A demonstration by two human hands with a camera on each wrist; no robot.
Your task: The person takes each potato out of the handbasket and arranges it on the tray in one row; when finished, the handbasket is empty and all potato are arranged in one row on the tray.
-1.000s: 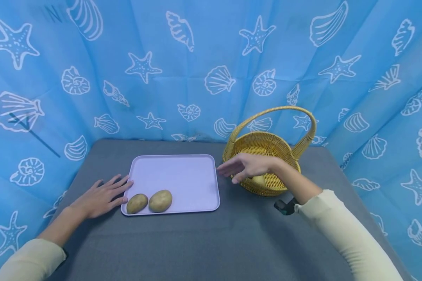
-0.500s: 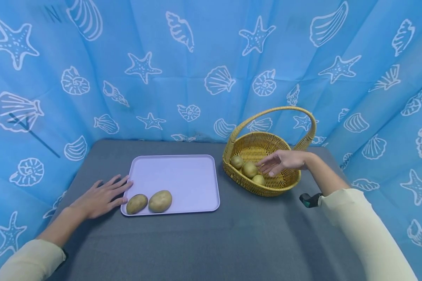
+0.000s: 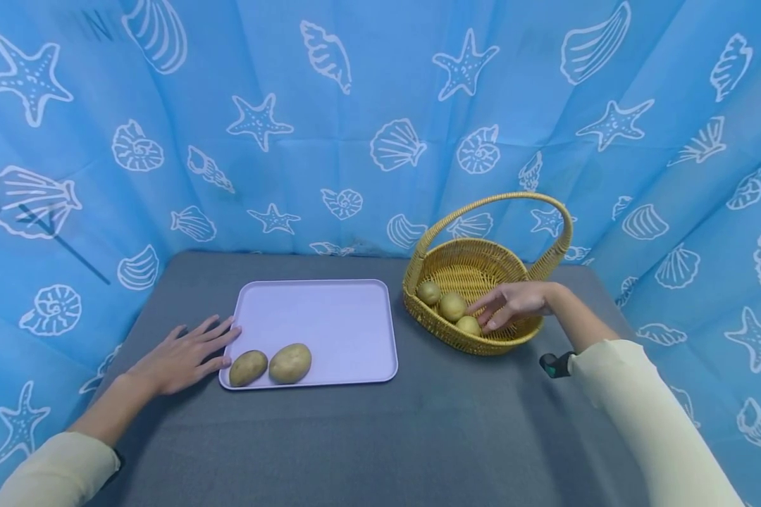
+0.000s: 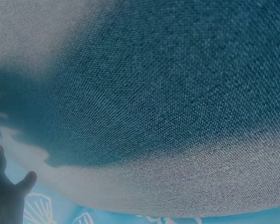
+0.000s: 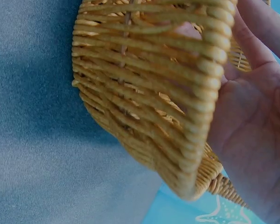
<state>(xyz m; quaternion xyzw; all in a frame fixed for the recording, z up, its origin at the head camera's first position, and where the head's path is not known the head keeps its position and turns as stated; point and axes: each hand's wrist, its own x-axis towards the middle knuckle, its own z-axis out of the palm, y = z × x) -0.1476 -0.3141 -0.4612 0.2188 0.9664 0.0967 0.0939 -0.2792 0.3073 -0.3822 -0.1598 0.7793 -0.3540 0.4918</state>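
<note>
Wicker basket point(image 3: 482, 267), yellow, tall arched handle, upright, right of centre frame. Three small potatoes inside at front-left: one point(image 3: 428, 291) furthest left, middle one point(image 3: 452, 306), nearest one point(image 3: 468, 325) by front rim, right at reaching fingertips.
</note>
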